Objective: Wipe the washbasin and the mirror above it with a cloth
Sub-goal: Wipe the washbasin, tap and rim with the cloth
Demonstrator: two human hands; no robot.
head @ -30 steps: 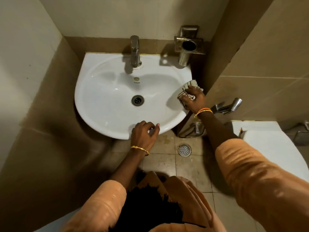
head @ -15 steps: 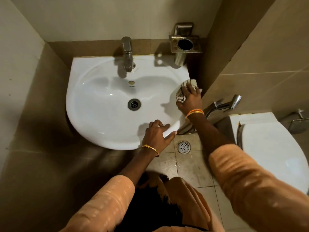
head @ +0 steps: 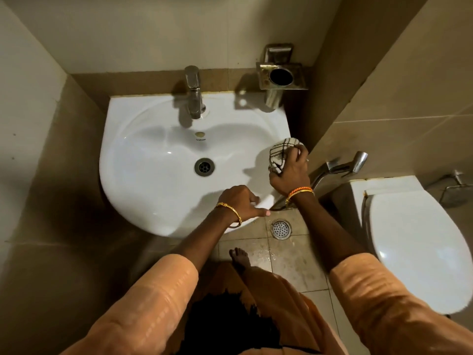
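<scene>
Checked cloth point(head: 279, 155), soft, light and limp by the look of it, is sitting bunched under the right hand point(head: 290, 172), whose fingers are clamping it against the right rim of the white washbasin point(head: 153, 190); a bunched grip like this is probably giving the firmest hold. The left hand point(head: 240, 201) is bracing on the front rim, fingers curled over the edge, gripping nothing else. Glazed ceramic is likely feeling slick. A tap point(head: 193, 94), tiled walls and a toilet point(head: 414, 247) are crowding close; the mirror is lying out of view.
</scene>
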